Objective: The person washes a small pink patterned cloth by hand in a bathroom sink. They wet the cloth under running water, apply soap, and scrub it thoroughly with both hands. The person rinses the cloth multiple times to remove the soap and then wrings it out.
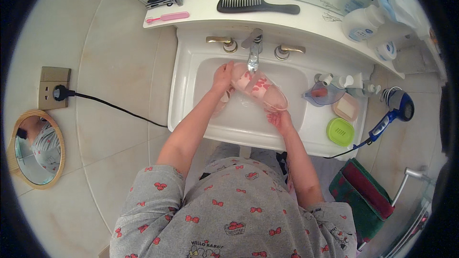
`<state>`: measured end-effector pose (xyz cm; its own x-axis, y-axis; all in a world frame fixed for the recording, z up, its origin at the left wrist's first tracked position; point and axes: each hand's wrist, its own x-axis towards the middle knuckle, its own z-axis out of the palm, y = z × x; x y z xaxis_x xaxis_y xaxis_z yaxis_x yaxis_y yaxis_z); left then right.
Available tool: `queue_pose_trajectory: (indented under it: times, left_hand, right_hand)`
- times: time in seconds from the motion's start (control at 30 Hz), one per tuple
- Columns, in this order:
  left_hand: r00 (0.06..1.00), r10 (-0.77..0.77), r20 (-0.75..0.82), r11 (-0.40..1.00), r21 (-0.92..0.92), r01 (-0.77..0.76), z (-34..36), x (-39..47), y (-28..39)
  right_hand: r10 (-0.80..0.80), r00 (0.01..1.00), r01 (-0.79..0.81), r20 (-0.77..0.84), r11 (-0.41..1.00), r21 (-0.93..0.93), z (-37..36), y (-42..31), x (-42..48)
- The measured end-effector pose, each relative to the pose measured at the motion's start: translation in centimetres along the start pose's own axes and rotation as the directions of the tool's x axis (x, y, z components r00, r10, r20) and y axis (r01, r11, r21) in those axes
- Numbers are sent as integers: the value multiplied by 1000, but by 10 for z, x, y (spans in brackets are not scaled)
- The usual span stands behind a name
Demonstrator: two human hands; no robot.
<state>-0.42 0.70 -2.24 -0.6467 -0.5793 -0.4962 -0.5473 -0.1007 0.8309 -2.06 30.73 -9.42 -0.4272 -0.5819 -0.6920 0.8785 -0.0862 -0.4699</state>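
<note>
A pink slide slipper point(275, 97) with a red-patterned strap lies slantwise beneath the chrome faucet point(253, 57). Water seems to run from the spout onto its strap. My left hand point(223, 76) grips the slipper's upper left end. At its lower right end, the fingers of my right hand point(279, 119) curl around the rim. Part of a second pink slipper point(220, 106) shows in the white sink basin point(294, 75), largely covered by my left wrist and forearm.
Brass-coloured tap handles point(219, 39) flank the faucet. On the right ledge sit a green soap dish point(340, 131), a pink soap dish point(353, 114), a clear bluish cup point(328, 95) and several bottles. Above, a white shelf point(200, 7) holds a black comb point(258, 6). A blue hair dryer point(392, 113) hangs at right.
</note>
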Motion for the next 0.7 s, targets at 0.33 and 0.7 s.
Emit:
queue_pose_trajectory:
  times: [0.33,0.7]
  left_hand:
    - [985,0,-173,978,-203,-36,-55,-31,21]
    - [970,-83,-230,972,-233,28,-86,-36,33]
  right_hand:
    - [120,966,-108,228,992,-67,38,-19,70]
    - [96,977,-38,190,957,-288,83,-36,75]
